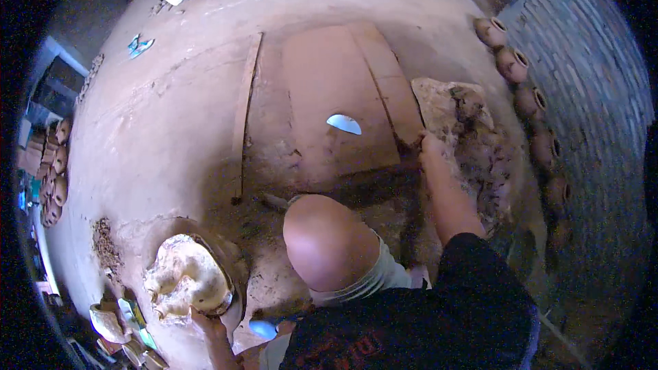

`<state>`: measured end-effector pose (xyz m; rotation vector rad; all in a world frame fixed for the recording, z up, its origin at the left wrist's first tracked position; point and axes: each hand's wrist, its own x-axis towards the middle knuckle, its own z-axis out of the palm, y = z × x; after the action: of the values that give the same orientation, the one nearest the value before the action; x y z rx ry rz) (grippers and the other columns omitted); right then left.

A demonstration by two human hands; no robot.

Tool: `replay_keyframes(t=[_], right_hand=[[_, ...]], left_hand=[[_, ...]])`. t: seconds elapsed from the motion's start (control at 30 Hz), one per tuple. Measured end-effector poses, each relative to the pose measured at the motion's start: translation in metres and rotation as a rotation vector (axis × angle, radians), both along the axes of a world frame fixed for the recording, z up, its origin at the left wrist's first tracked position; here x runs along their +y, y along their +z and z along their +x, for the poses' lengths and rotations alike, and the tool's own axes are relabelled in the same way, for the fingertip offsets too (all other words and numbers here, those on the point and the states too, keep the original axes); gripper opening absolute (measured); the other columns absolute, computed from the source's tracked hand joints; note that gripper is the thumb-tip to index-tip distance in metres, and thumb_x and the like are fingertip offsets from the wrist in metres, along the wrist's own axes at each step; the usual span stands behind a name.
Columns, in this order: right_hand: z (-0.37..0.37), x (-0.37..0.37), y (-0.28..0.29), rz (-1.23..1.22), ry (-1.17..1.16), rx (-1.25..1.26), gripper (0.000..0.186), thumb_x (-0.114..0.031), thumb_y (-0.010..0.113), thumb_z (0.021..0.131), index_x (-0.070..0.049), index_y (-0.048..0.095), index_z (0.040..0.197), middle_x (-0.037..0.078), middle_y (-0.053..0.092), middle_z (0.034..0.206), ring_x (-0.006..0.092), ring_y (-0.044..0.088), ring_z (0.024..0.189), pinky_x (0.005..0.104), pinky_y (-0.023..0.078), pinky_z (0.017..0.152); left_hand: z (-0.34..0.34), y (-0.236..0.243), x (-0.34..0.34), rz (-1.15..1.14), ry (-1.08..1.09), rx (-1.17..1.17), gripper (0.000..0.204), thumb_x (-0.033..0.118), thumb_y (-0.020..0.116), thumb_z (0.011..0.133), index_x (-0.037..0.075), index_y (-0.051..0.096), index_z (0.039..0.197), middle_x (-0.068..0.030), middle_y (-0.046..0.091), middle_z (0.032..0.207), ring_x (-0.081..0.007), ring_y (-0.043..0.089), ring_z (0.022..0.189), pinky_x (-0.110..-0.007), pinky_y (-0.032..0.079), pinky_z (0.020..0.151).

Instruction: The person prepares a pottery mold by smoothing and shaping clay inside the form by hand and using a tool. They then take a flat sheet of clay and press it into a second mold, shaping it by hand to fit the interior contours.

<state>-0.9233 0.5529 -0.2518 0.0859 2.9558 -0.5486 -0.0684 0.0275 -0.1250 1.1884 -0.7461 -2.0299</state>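
Note:
At the lower left, my left hand (208, 323) holds the near rim of a cream, lumpy moulded piece (195, 270), with some fingers hidden. That piece sits on the ground inside a darker round edge. My right arm reaches forward, and my right hand (432, 149) is closed at the near corner of a long clay strip (384, 72). What lies between its fingers is too small to make out. Beside the strip is a flat, wide clay slab (322, 82). A white half-moon piece (344, 124) lies on the slab.
A long wooden lath (248, 106) lies left of the slab. Right of my hand are a pale sheet (439, 99) and a dark clay heap (483, 171). Round pots (513, 64) line the brick wall (582, 82). My bare knee (325, 243) rises in front. A blue object (262, 329) is near my left arm.

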Motion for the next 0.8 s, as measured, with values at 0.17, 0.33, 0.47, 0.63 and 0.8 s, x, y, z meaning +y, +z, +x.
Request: replay_keyframes(t=[0.17, 0.33, 0.47, 0.63, 0.8], right_hand=[[0.072, -0.123, -0.001, 0.432, 0.198, -0.108, 0.026, -0.024, 0.065, 0.095, -0.005, 0.077, 0.108, 0.013, 0.077, 0.109, 0.0291, 0.073, 0.097, 0.0458, 0.057, 0.081], [-0.007, -0.065, 0.009, 0.163, -0.11, -0.117, 0.035, -0.029, 0.064, 0.097, -0.005, 0.074, 0.12, 0.015, 0.072, 0.127, 0.0274, 0.07, 0.113, 0.0439, 0.057, 0.087], [0.031, -0.107, -0.014, -0.271, -0.387, -0.327, 0.039, -0.033, 0.066, 0.096, -0.005, 0.072, 0.122, 0.015, 0.072, 0.124, 0.0274, 0.07, 0.111, 0.044, 0.057, 0.09], [0.012, -0.066, 0.025, -0.606, 0.386, 0.333, 0.036, -0.025, 0.071, 0.088, -0.004, 0.072, 0.117, 0.017, 0.073, 0.107, 0.0291, 0.073, 0.09, 0.0421, 0.059, 0.08], [-0.009, -0.128, 0.143, 0.127, 0.075, -0.185, 0.028, -0.015, 0.071, 0.079, -0.003, 0.074, 0.104, 0.019, 0.072, 0.099, 0.0287, 0.073, 0.082, 0.0413, 0.059, 0.071]], left_hand=[[0.048, 0.058, 0.011, -0.068, 0.096, -0.21, 0.054, 0.042, 0.04, 0.108, 0.002, 0.054, 0.142, -0.0166, 0.058, 0.142, -0.0355, 0.057, 0.13, -0.054, 0.048, 0.11], [0.014, 0.016, 0.015, -0.087, 0.016, -0.017, 0.054, 0.041, 0.04, 0.109, 0.002, 0.052, 0.144, -0.0164, 0.059, 0.142, -0.034, 0.057, 0.13, -0.053, 0.047, 0.111], [0.036, 0.027, 0.013, -0.095, 0.072, -0.011, 0.054, 0.04, 0.041, 0.11, 0.002, 0.05, 0.146, -0.0167, 0.058, 0.143, -0.0331, 0.057, 0.131, -0.052, 0.044, 0.115], [0.031, 0.01, 0.025, -0.103, 0.063, 0.036, 0.053, 0.038, 0.044, 0.109, 0.002, 0.048, 0.148, -0.0169, 0.057, 0.146, -0.0327, 0.054, 0.134, -0.051, 0.042, 0.117], [0.014, 0.034, 0.038, 0.037, 0.095, 0.119, 0.053, 0.037, 0.044, 0.109, 0.004, 0.045, 0.151, -0.0178, 0.051, 0.152, -0.0321, 0.049, 0.139, -0.052, 0.04, 0.118]])
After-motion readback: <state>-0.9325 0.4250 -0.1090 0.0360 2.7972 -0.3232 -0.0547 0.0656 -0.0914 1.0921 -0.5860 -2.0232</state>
